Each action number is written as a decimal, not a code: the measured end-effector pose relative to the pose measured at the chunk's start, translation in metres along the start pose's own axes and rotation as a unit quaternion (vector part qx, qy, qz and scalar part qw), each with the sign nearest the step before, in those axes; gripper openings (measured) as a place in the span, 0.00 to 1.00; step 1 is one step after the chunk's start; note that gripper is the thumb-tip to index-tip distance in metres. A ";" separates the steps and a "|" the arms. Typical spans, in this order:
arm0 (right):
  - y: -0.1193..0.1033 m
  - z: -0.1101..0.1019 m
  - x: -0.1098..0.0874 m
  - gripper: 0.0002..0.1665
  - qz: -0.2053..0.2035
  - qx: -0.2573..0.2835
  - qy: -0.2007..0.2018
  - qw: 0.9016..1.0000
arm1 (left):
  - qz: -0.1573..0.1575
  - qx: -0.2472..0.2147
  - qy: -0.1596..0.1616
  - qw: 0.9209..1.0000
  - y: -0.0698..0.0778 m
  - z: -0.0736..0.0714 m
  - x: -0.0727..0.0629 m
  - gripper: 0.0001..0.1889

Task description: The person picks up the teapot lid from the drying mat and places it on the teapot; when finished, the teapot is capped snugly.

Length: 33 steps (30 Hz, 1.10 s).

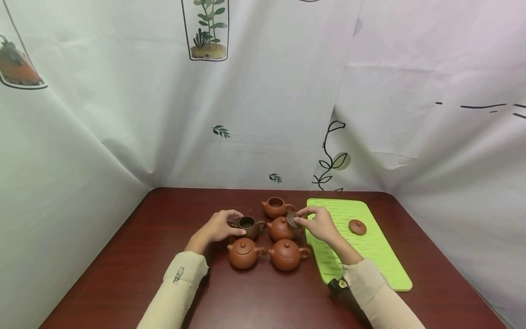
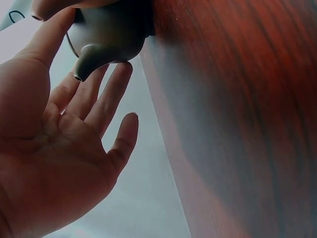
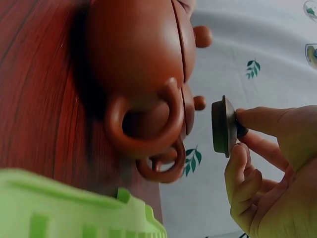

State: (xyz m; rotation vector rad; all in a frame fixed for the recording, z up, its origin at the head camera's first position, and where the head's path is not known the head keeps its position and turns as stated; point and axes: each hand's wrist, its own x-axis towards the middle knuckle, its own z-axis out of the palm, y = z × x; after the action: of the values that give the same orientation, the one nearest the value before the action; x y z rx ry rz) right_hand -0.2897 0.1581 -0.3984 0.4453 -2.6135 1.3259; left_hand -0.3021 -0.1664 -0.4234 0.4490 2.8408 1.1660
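My left hand (image 1: 221,227) holds a dark brown teapot (image 1: 250,234) by its sides, thumb on the near side and fingers on the far side. This teapot has no lid on, and its round mouth faces up. In the left wrist view its spout (image 2: 91,59) points toward the palm. My right hand (image 1: 320,223) pinches a dark lid (image 3: 224,126) by its knob. The lid is tilted on edge in the air, and in the head view it overlaps a lidded reddish-brown teapot (image 1: 278,229). Behind that stands a lidless reddish-brown teapot (image 1: 274,210).
Two lidded reddish-brown teapots (image 1: 242,255) (image 1: 285,257) stand side by side at the front of the group. At the right lies a lime-green ridged mat (image 1: 370,260) with a reddish-brown lid (image 1: 357,227) on it. A white printed cloth (image 1: 263,100) hangs behind the dark red table (image 1: 246,301).
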 end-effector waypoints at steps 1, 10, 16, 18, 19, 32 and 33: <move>-0.001 0.002 0.000 0.07 -0.003 0.002 -0.001 1.000 | -0.002 0.001 -0.001 1.000 0.000 0.000 0.000 0.25; -0.016 0.013 0.006 0.07 -0.005 0.037 -0.016 0.999 | -0.008 -0.004 0.003 1.000 0.000 0.000 0.002 0.25; -0.022 0.022 0.009 0.06 -0.012 0.019 -0.004 1.000 | -0.006 -0.004 0.001 1.000 0.000 0.000 0.003 0.25; -0.024 0.025 0.010 0.06 -0.017 0.016 -0.001 1.000 | -0.010 -0.006 0.000 1.000 0.000 0.001 0.003 0.25; -0.025 0.027 0.010 0.05 -0.020 0.015 -0.001 1.000 | -0.013 -0.008 0.000 1.000 0.000 0.001 0.003 0.25; -0.041 0.047 0.015 0.06 -0.014 0.031 -0.026 0.999 | -0.002 -0.007 0.004 1.000 -0.002 0.002 0.003 0.25; -0.042 0.049 0.016 0.06 -0.017 0.024 -0.024 0.999 | -0.002 -0.006 0.004 1.000 -0.002 0.002 0.003 0.25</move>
State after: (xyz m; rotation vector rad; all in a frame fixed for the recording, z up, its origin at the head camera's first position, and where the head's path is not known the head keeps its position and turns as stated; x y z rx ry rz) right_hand -0.2911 0.0924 -0.3910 0.5342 -2.6050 1.3852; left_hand -0.3049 -0.1656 -0.4255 0.4375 2.8384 1.1857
